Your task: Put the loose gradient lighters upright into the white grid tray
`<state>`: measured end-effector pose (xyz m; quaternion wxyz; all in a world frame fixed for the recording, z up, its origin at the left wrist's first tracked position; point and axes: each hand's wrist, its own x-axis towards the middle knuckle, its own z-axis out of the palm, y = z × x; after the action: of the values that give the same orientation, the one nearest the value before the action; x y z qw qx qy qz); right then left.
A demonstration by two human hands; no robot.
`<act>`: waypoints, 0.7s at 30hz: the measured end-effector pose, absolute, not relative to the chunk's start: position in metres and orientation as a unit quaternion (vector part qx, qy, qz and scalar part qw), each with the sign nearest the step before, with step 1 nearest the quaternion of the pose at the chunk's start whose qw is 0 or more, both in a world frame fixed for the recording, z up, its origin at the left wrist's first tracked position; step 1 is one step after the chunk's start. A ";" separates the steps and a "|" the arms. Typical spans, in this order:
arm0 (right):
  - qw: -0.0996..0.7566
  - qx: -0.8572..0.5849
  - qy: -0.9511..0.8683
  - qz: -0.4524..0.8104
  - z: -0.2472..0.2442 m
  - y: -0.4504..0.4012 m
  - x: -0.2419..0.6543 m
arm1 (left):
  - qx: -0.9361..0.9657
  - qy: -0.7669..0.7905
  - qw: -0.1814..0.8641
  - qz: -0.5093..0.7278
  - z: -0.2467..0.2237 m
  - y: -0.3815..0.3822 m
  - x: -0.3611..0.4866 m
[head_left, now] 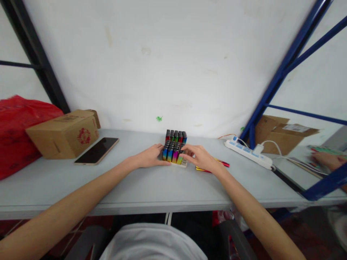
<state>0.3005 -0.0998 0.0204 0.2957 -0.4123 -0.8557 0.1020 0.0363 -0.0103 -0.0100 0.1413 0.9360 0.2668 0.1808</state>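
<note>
A white tray stands on the table with several rows of lighters upright in it, metallic blue, yellow and purple with black tops. My left hand grips the tray's left side, its thumb along the front edge and its fingers curled behind. At the front right corner, my right hand has thumb and fingers closed on a yellowish lighter, which sits at the end of the front row. Behind this tray stands a second group of lighters in red, green and blue.
Loose red and gold lighters lie beside my right wrist. A phone, a cardboard box and a red bag are leftward. On the right are a power strip, a blue frame and another person's hand.
</note>
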 end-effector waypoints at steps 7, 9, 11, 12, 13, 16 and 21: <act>0.256 -0.447 -0.854 0.071 0.017 -0.096 0.297 | 0.937 0.263 0.141 0.181 -0.010 -0.011 0.036; 0.246 -0.467 -0.848 0.050 0.020 -0.096 0.298 | 0.936 0.262 0.146 0.183 -0.010 -0.011 0.036; 0.242 -0.487 -0.839 0.030 0.024 -0.097 0.303 | 0.936 0.258 0.153 0.184 -0.010 -0.010 0.036; 0.244 -0.498 -0.832 0.019 0.027 -0.097 0.309 | 0.936 0.257 0.155 0.184 -0.011 -0.010 0.036; 0.248 -0.510 -0.824 0.004 0.030 -0.097 0.315 | 0.935 0.259 0.156 0.185 -0.011 -0.009 0.035; 0.242 -0.571 -0.783 -0.054 0.034 -0.093 0.342 | 0.931 0.269 0.157 0.188 -0.012 -0.008 0.036; 0.130 -0.649 -0.748 -0.050 0.032 -0.082 0.388 | 0.931 0.273 0.156 0.186 -0.009 -0.010 0.036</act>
<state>0.3884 -0.0823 0.0325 0.1302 -0.6488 -0.7481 -0.0496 0.0362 -0.0101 -0.0094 0.1559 0.9311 0.2726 0.1855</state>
